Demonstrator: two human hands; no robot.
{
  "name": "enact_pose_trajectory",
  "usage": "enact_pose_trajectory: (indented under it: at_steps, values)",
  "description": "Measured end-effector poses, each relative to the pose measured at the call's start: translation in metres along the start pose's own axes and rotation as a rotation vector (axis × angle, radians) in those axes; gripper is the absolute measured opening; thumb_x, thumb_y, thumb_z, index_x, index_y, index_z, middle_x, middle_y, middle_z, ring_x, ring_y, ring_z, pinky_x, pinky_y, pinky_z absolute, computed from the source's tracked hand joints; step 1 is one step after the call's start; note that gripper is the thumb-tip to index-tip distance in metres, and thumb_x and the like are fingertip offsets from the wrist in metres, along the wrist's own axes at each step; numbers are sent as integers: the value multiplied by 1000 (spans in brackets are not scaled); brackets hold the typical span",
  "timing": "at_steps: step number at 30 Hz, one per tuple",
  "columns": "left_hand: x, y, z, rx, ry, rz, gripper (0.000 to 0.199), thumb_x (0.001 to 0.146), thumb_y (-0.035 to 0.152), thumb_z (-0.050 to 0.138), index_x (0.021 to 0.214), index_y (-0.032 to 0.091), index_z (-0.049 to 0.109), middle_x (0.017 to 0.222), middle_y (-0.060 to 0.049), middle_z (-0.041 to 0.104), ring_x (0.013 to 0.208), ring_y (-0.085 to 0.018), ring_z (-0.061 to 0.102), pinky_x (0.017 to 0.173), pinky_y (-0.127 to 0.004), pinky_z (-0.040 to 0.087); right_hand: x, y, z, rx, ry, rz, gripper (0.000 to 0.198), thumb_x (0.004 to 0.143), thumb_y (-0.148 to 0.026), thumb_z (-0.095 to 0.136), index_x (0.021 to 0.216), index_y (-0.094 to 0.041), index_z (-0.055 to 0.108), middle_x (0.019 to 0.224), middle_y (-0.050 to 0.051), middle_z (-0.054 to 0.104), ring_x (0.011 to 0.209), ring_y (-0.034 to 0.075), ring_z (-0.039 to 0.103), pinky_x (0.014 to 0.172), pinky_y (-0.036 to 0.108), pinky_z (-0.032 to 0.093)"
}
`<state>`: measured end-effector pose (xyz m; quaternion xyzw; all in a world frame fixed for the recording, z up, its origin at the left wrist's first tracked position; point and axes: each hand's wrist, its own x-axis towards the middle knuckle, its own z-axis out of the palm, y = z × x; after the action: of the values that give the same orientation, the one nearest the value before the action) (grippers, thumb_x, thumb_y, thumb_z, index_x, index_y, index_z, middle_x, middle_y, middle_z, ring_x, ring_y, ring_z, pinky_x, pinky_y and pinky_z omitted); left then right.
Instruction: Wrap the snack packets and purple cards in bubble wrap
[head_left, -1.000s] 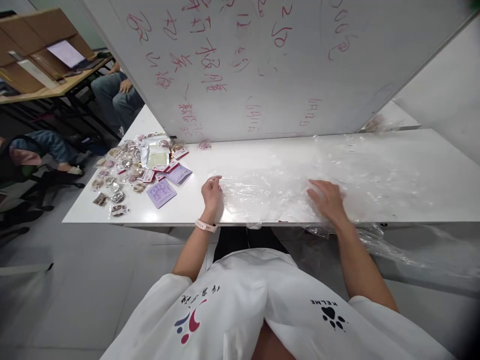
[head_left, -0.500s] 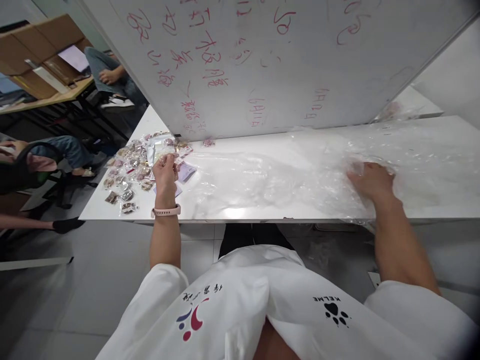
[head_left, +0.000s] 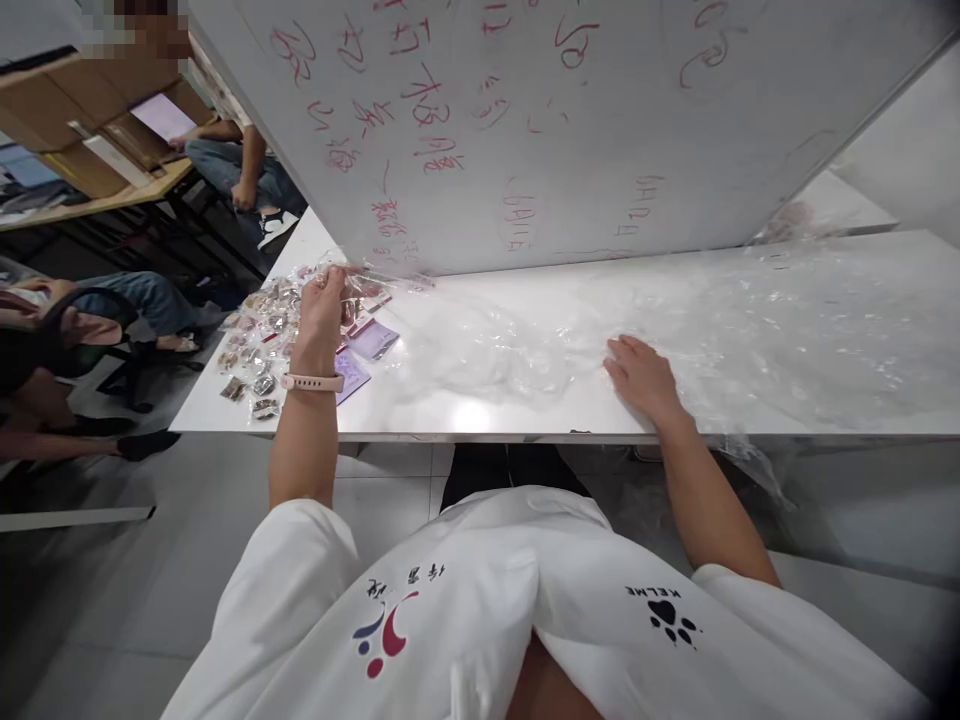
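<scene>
A crumpled sheet of clear plastic film [head_left: 495,345] stretches along the white table [head_left: 420,415]. Its left end is pinched in my left hand [head_left: 322,305], raised over a heap of small clear-wrapped packets [head_left: 264,383]. Two flat purple packets [head_left: 373,340] lie just right of that hand. My right hand [head_left: 643,380] lies low near the front half of the table, fingers stretched out and touching the film or the tabletop beside it. More bunched film [head_left: 810,340] spreads over the right side, and part of it hangs past the front edge.
A whiteboard [head_left: 555,130] with red handwriting stands along the back of the table. To the left, people sit near a desk with cardboard boxes [head_left: 90,130] and a chair [head_left: 82,320]. The table's front edge [head_left: 480,437] is close to my body.
My left hand has moved up and slightly left, drawing the film's end over the packets. My right hand has let go of the bunched film and shifted left, with its fingers now stretched out.
</scene>
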<state>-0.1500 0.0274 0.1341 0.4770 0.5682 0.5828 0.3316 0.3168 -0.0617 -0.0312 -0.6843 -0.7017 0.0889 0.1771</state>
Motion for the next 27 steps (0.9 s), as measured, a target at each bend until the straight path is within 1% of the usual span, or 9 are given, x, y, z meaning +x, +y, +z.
enact_pose_trajectory:
  at_steps: [4, 6, 9, 13, 17, 19, 22, 24, 27]
  values:
    - [-32, 30, 6, -66, -231, 130, 35, 94, 51, 60, 95, 18, 71, 53, 3, 57, 39, -8, 52, 32, -17, 27, 11, -12, -32, 24, 224, 48, 54, 99, -41, 35, 142, -15, 54, 143, 20, 55, 135, 39, 47, 109, 62, 37]
    - [-62, 52, 16, -76, -384, 255, 38, 96, 53, 56, 96, 20, 73, 75, -3, 72, 42, -7, 55, 35, -17, 33, 15, -51, -65, 158, 220, -184, 58, 99, -47, 40, 152, -23, 42, 149, 14, 50, 138, 36, 45, 111, 56, 38]
    - [-110, 83, 37, -68, -720, 393, 38, 98, 51, 53, 85, 22, 75, 98, -5, 77, 58, -10, 67, 50, -22, 51, 22, -122, -110, 290, 39, -629, 75, 97, -54, 51, 161, -30, 21, 156, 8, 42, 144, 31, 38, 115, 51, 34]
    - [-157, 100, 55, -7, -1257, 315, 37, 97, 54, 51, 106, 29, 76, 111, -5, 77, 101, -22, 73, 84, -33, 60, 21, -161, -133, 277, -142, -1057, 50, 100, -38, 50, 149, -29, 46, 125, 6, 66, 126, 24, 55, 118, 51, 23]
    - [-165, 69, 48, 17, -1699, 183, 53, 91, 58, 61, 137, 32, 63, 149, -8, 56, 115, -24, 68, 89, -29, 58, -16, -121, -107, 153, -112, -1040, 30, 95, -11, 48, 104, -26, 72, 89, 2, 69, 92, 17, 62, 109, 45, 30]
    - [-161, 42, 45, -28, -1637, 146, 62, 90, 61, 60, 145, 32, 54, 156, -10, 46, 116, -25, 67, 89, -31, 58, -41, -98, -84, 93, -44, -921, 29, 91, -5, 50, 92, -24, 73, 87, 3, 69, 91, 19, 61, 100, 43, 33]
    - [-160, -3, 57, 108, -1214, 135, 58, 101, 58, 38, 151, 30, 43, 159, -10, 43, 134, -25, 55, 108, -40, 49, -74, -83, -46, 32, -15, -775, 30, 88, -3, 53, 93, -24, 73, 95, 5, 71, 94, 21, 62, 93, 42, 34]
    - [-165, -31, 69, 402, -1053, 161, 58, 103, 55, 32, 155, 28, 37, 162, -9, 38, 148, -25, 39, 121, -47, 34, -89, -79, -28, -10, -70, -695, 30, 90, -6, 53, 98, -25, 74, 105, 7, 72, 97, 22, 63, 92, 43, 36]
    - [-173, -65, 70, 901, -997, 230, 62, 103, 54, 34, 157, 25, 31, 165, -8, 29, 155, -28, 20, 126, -57, 15, -102, -60, -28, -77, -188, -556, 30, 94, -18, 51, 112, -27, 73, 126, 9, 69, 107, 27, 64, 92, 47, 41]
